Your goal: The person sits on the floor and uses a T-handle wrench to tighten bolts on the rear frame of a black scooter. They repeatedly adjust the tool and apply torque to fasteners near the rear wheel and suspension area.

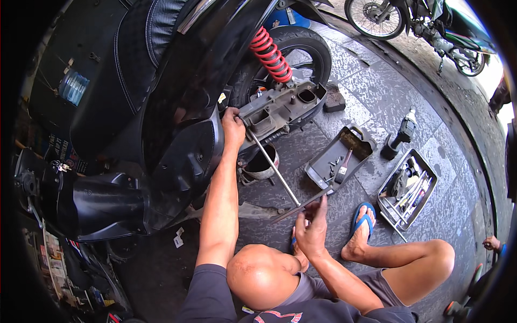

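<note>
My left hand is closed at the dark engine housing of a black scooter, by the upper end of a long T-bar wrench; what its fingers hold is unclear. Lower right, my right hand has its thumb and fingers on the wrench's crossbar. A red spring shock stands above the housing beside the rear wheel. Below the housing is a round container. A grey plastic tray beside the wrench holds several bolts and a brush.
A black power tool stands by a tray of hand tools at right. A dark block lies near the wheel. Another motorbike stands beyond a floor edge. Another person's hand shows at far right. My feet are near the trays.
</note>
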Motion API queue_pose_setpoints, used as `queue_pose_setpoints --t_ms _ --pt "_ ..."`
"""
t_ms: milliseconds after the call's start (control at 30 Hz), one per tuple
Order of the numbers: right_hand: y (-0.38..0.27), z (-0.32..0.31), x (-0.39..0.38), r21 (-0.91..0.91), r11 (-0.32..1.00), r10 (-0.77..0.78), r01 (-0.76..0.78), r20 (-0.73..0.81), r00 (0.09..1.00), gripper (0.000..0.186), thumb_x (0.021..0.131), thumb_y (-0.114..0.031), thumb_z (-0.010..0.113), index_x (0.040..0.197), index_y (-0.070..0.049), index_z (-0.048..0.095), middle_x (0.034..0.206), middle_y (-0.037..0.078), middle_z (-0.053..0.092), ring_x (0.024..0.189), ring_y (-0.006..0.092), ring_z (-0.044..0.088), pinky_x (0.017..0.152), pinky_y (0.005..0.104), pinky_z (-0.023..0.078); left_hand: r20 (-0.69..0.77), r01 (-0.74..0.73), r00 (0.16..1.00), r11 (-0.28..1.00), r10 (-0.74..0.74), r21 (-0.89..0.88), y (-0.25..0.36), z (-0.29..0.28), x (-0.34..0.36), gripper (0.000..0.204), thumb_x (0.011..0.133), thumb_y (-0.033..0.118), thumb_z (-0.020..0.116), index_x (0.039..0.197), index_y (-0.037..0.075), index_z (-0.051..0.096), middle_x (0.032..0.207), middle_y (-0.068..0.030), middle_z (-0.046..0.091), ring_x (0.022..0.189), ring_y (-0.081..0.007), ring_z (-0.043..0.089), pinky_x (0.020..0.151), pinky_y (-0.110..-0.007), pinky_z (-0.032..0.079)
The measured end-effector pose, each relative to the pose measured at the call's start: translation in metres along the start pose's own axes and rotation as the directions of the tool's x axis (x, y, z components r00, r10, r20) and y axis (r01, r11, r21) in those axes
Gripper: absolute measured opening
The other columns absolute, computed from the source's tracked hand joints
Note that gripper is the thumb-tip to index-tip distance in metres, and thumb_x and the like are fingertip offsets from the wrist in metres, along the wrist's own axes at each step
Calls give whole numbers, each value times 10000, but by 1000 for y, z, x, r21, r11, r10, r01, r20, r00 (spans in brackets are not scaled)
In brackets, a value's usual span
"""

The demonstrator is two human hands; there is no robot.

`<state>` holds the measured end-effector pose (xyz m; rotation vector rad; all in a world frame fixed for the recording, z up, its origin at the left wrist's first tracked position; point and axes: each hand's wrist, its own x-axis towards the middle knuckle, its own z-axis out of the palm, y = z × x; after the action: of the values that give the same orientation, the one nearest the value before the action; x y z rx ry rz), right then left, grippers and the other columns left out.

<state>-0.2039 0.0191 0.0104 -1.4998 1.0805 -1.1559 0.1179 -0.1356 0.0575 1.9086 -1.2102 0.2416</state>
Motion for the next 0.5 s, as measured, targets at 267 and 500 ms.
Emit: queue_pose_setpoints --t_ms 267,500 --pt "-4 -6 4 -82 982 183 -171 176 967 452 924 -86 648 1331 63 518 907 164 706 764 281 722 688 371 568 3 22 1000 1000 -22 -7 4 -2 0 190 869 12 553 1013 36 675 946 -209 727 941 -425 691 864 -507 527" --pt "-14 -2 12 366 603 573 -709 420 704 509 1085 -411 429 1082 46 652 747 104 668 607 175 647 569 306 530 -12 -8 1000 999 7 -46 9 -1 -2 191 826 -95 482 955 -31 608 900 -223 655 893 -388 652 833 -455 503"
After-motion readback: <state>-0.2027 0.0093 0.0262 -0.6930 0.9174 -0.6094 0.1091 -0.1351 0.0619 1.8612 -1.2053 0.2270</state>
